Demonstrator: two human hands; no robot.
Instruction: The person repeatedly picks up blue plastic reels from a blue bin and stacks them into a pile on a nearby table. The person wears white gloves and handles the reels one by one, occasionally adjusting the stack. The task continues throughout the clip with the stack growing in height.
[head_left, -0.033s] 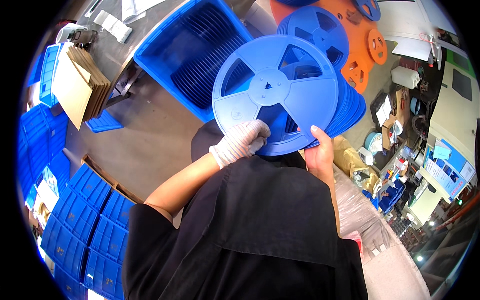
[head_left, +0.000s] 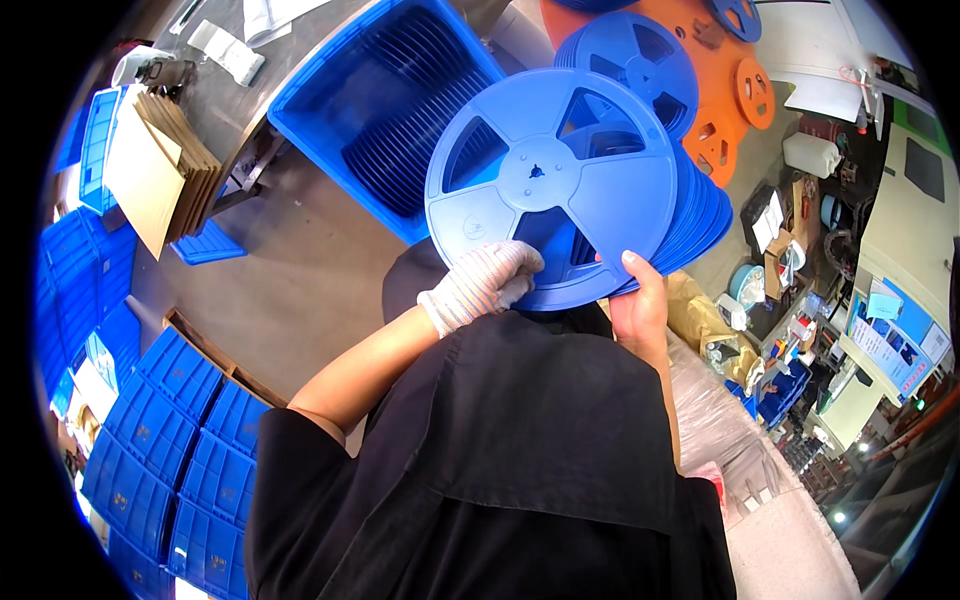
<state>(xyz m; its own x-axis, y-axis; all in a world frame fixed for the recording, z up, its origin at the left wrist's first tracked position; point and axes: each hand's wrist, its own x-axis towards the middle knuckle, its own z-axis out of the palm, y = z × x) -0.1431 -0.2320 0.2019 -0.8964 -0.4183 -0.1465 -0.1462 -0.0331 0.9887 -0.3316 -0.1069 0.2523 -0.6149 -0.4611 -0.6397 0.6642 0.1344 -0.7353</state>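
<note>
I hold a fanned stack of large blue plastic reels (head_left: 550,180) in front of my chest. My left hand (head_left: 485,285), in a white knit glove, grips the lower edge of the front reel. My bare right hand (head_left: 640,300) supports the stack from below on its right side, thumb on the front face. Behind the stack stands an open blue bin (head_left: 330,75) with more blue reels on edge inside it. My black sleeves fill the lower part of the view.
Orange reels (head_left: 722,95) and another blue reel (head_left: 630,50) lie at the top right. Cardboard sheets (head_left: 160,165) lean at the upper left, and stacked blue crates (head_left: 170,430) line the left. A white jug (head_left: 810,155) and cluttered shelves are on the right.
</note>
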